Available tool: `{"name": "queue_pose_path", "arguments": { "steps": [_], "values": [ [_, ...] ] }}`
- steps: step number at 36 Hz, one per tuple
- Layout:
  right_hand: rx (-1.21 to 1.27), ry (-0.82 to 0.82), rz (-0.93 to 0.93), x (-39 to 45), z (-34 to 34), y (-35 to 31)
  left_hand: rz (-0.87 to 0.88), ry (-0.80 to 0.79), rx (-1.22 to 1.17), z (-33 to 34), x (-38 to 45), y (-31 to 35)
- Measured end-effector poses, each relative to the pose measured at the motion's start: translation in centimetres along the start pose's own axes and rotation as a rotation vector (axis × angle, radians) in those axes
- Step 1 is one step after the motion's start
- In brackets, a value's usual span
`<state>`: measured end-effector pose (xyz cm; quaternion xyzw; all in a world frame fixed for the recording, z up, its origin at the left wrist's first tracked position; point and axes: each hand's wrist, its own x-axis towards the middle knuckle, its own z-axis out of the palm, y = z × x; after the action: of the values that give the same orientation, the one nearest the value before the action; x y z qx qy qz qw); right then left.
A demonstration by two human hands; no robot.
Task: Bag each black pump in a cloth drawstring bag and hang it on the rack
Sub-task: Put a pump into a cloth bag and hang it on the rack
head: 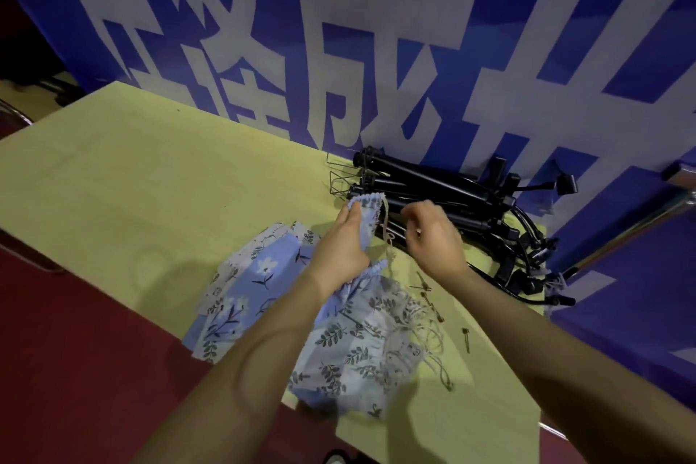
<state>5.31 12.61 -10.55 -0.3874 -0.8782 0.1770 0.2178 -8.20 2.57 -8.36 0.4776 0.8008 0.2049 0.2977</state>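
On the yellow table (124,177), against the blue banner (489,49):
Left hand: the left hand (341,245) is raised over the table, and a light blue cloth bag (363,213) is pinched between its thumb and fingers, the zigzag top edge standing above the fingertips.
Drawstring: a beige cord (387,230) is seen hanging from the bag's mouth, between the two hands.
Right hand: the right hand (437,237) is held just beside the bag with fingers curled; whether the cord is actually pinched cannot be told.
Pumps: a heap of black pumps (452,200) is piled just beyond both hands, at the foot of the banner, touched by neither hand.
Spare bags: floral cloth bags (346,343) are spread under the forearms, near the table's front edge.
Small pins: a few are scattered on the table to the right of the bags (467,339).
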Motion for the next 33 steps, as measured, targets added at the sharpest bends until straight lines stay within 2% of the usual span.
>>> {"name": "queue_pose_path", "arguments": {
  "steps": [5, 7, 14, 25, 33],
  "values": [
    [-0.286, -0.223, 0.145, 3.6, -0.8, 4.0, -0.032, 0.066, 0.036, 0.0, 2.7, 1.8],
    [-0.343, -0.259, 0.171, 4.8, -0.7, 5.4, -0.031, 0.076, 0.062, 0.1, 3.5, 2.2],
    [-0.490, -0.295, 0.196, 8.8, 0.7, 9.1, -0.054, 0.161, 0.083, 0.7, 6.1, 2.8],
    [-0.694, -0.251, 0.122, 11.8, 1.4, 10.2, -0.076, 0.126, 0.127, 1.8, 8.2, 3.0],
    [-0.714, -0.292, 0.095, 13.3, 0.3, 9.9, -0.098, 0.104, 0.113, 1.5, 7.9, 3.1]
  ]
}}
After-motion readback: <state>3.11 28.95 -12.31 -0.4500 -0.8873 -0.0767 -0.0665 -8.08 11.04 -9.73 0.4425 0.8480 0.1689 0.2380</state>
